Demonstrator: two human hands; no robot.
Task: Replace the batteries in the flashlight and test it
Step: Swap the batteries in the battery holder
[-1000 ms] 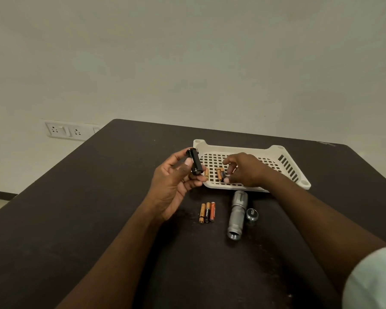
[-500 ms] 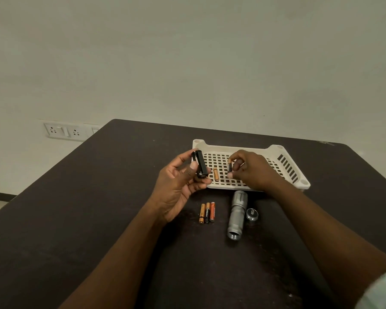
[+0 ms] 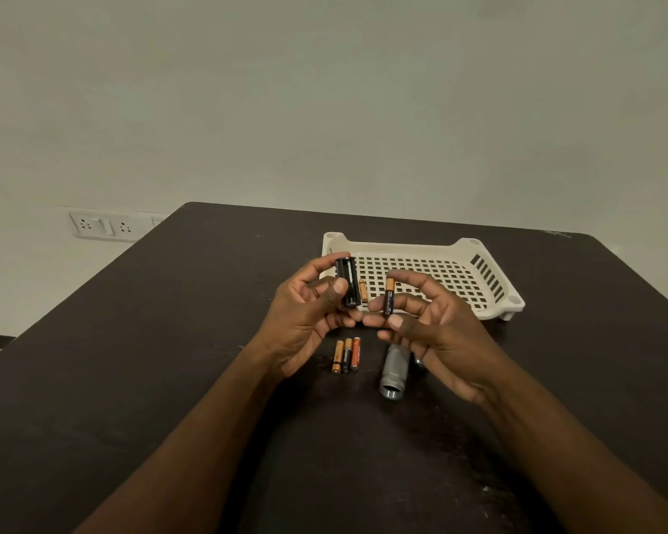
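Dark counter (image 3: 132,379) under me; my left grip (image 3: 305,321) held the black battery holder (image 3: 347,282), my right grip (image 3: 432,325) pinched a fresh battery (image 3: 389,298) just beside it. Below both lay three batteries (image 3: 346,355) and the opened flashlight (image 3: 394,371). Loading, I judged, was barely begun.

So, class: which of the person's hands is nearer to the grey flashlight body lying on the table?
Right. The right hand hangs just above the flashlight body, pinching a battery; the left hand is off to its left, gripping the black holder.

White perforated tray (image 3: 490,264) (dark table (image 3: 170,341))
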